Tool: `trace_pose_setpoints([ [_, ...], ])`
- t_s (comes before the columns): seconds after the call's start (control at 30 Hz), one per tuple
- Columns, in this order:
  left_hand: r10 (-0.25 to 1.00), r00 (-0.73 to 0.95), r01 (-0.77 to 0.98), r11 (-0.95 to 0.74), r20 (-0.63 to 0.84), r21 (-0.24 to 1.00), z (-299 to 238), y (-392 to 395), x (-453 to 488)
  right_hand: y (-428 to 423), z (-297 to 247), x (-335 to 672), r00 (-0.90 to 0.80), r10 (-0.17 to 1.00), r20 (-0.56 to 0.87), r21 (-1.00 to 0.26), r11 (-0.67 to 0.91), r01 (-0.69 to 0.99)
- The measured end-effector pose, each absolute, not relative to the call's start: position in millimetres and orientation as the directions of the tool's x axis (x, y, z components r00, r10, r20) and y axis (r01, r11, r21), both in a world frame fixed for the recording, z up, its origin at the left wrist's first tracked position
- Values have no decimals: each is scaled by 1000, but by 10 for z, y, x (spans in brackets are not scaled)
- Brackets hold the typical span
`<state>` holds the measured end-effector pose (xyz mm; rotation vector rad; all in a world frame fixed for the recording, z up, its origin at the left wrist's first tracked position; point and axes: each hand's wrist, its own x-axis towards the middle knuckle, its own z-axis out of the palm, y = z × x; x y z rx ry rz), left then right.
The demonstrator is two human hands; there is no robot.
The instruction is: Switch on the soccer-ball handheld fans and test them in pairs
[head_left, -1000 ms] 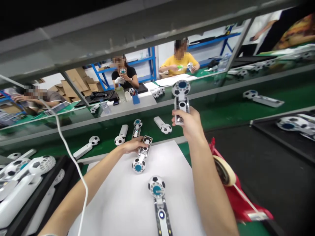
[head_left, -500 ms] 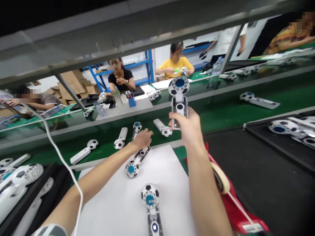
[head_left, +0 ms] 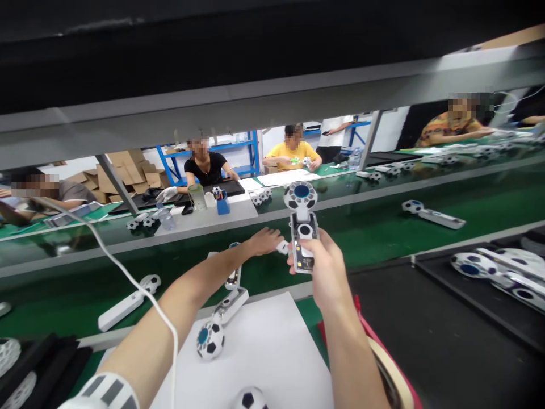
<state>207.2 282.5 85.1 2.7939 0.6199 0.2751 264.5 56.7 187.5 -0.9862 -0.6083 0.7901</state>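
My right hand [head_left: 319,253] grips a handheld fan [head_left: 303,230] upright, its football-patterned head with a blue centre at the top and its clear-faced handle showing inner parts. Over the green belt, my left hand [head_left: 266,241] is closed around a white fan [head_left: 283,247]; only one slotted white end shows past the fingers, close to the right hand's fan. Below the left forearm, a fan [head_left: 210,339] with a football head lies on the white sheet [head_left: 264,341]. Another fan [head_left: 233,277] lies partly behind that arm. At the bottom edge a football head [head_left: 250,397] is cut off.
A white cable [head_left: 128,272] hangs across the left side. A fan [head_left: 128,304] lies on the belt at left, another fan [head_left: 434,215] at right. Black trays [head_left: 426,318] and a red tape dispenser [head_left: 361,324] stand at right. Co-workers sit across the belt; a shelf beam [head_left: 238,122] crosses overhead.
My left hand has moved right from above the sheet's far edge to the fan on the belt and closed on it. My right hand keeps its fan raised. The view has tilted up.
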Motion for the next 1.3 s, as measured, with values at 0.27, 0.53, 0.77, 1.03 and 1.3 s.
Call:
trace_pose_setpoints([
  [0.27,823,564,272,-256,62,928,1180,2296,1363,518,1896,2589,512,853,105,-878,321,-356],
  [0.53,870,492,-253,165,-20,953,1642,1237,268,471,1943,2389,240,967,89,-831,205,-517],
  [0.77,779,585,-641,274,225,717,1766,644,-164,445,1880,2196,-176,975,133,-723,-26,-690],
  [1.03,644,619,-741,289,449,607,1709,627,-283,355,1930,1837,-223,970,92,-745,-82,-662],
  [1.3,781,544,-625,134,306,769,1825,666,-332,412,1776,1513,33,993,115,-947,119,-298],
])
